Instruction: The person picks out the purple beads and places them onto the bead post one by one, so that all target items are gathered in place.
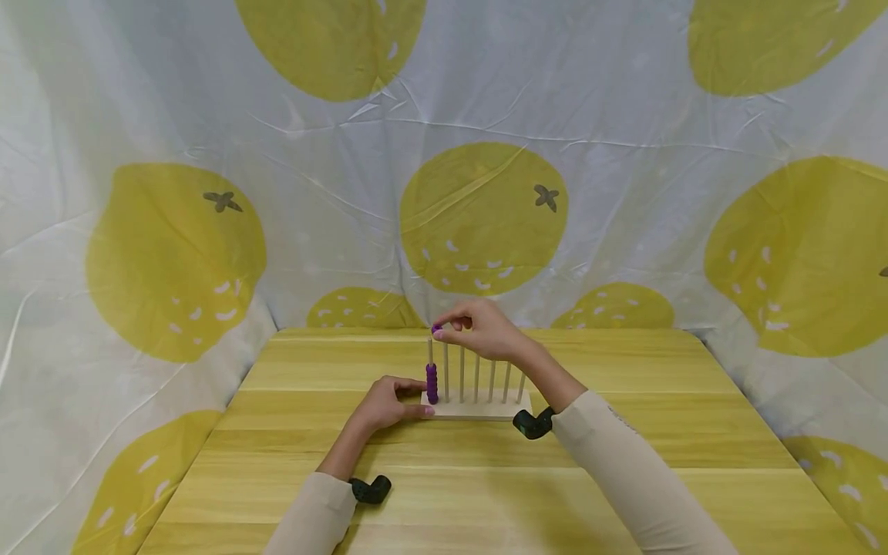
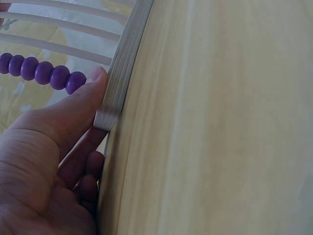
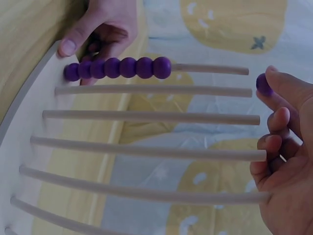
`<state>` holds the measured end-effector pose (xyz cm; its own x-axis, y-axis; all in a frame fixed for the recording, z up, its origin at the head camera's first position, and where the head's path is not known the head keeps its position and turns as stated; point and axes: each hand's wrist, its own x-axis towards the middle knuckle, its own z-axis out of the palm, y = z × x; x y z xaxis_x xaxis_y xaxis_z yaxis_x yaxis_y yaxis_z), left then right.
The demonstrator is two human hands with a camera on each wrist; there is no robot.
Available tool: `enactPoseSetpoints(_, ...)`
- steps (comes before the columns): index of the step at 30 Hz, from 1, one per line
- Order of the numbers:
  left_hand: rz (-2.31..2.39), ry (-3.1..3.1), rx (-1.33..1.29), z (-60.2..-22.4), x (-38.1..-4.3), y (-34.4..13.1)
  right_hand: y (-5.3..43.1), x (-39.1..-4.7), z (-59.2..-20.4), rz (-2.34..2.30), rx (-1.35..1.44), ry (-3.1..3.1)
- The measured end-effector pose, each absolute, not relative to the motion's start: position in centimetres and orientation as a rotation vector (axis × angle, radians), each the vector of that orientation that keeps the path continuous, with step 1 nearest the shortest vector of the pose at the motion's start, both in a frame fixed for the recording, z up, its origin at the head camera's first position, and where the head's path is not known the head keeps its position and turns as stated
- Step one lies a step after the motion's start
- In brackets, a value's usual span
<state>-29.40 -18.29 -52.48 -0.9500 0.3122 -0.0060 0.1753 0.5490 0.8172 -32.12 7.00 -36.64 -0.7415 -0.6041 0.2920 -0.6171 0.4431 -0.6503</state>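
Note:
A pale wooden base (image 1: pixel 479 408) with a row of several upright pegs (image 3: pixel 161 117) stands on the table. On its leftmost peg sits a stack of purple beads (image 3: pixel 128 67), the top part of that peg being bare. My left hand (image 1: pixel 384 405) grips the base's left end, the thumb (image 2: pixel 95 81) on top beside the lowest bead and the fingers around the end. My right hand (image 1: pixel 483 331) pinches one purple bead (image 3: pixel 264 84) between thumb and index finger. This bead is near the tip of the leftmost peg, apart from it.
The rack rests on a yellow wood-grain table (image 1: pixel 444 478). Behind and beside the table hangs a white cloth with yellow lemons (image 1: pixel 486 216). Dark wrist-worn devices (image 1: pixel 533 424) sit at both sleeves. Bare pegs stand below the right forearm.

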Motion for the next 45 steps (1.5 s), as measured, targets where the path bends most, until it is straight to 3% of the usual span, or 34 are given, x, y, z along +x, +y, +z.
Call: enactPoseSetpoints(45, 1.359, 2.637, 0.416, -52.5, -29.5, -18.3, 6.5, -31.9, -36.8, 1.149, 1.159, -2.701)
